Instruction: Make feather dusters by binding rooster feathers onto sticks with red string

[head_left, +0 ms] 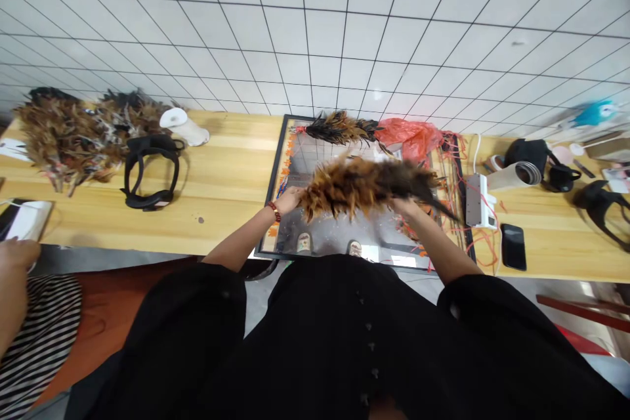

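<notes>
A long bundle of brown and black feathers [359,184] stretches between my two hands above a glossy, black-framed panel [329,236]. My left hand [290,199], with a beaded bracelet at the wrist, is closed on the bundle's left end. My right hand [404,207] holds it from below, nearer the dark, tapering end; the feathers cover most of its fingers. The bundle is somewhat blurred. Behind it, a second feather bundle [339,128] with a red-tied left end lies along the panel's far edge, touching a crumpled red plastic bag [411,138].
Left on the wooden table [236,177] are a feather pile [73,134], a white roll [184,126] and a black head strap [150,174]. A power strip [480,201], red strings and a phone [513,247] lie right. Another person's hand [17,282] is at far left.
</notes>
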`<act>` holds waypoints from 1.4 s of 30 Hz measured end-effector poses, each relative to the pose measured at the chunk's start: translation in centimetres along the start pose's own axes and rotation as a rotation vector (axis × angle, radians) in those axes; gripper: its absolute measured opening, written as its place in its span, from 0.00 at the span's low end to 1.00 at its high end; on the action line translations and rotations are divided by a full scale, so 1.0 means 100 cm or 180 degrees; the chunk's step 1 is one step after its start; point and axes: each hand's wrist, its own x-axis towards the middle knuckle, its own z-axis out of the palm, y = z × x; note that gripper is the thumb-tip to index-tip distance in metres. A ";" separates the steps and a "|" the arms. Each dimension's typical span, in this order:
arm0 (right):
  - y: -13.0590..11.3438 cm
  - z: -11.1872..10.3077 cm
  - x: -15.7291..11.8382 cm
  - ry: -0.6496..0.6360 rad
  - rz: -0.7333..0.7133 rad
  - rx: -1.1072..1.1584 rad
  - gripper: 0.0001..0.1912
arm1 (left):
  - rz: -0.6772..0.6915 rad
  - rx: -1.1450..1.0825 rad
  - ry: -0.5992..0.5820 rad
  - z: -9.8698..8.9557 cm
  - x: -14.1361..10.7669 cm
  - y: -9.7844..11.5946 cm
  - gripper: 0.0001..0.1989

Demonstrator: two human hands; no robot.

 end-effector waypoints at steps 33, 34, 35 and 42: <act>-0.077 0.092 -0.024 0.0038 0.1912 0.3073 0.23 | -0.1146 -0.3250 -0.1003 0.099 -0.028 -0.016 0.10; -0.076 0.092 -0.026 0.0051 0.1920 0.3045 0.23 | -0.1092 -0.3179 -0.0844 0.102 -0.028 -0.015 0.10; -0.076 0.092 -0.027 0.0072 0.1935 0.3020 0.23 | -0.1017 -0.3126 -0.0683 0.105 -0.028 -0.016 0.11; -0.062 0.088 -0.041 0.0384 0.2040 0.2780 0.22 | -0.0693 -0.2777 -0.0129 0.129 -0.029 -0.021 0.14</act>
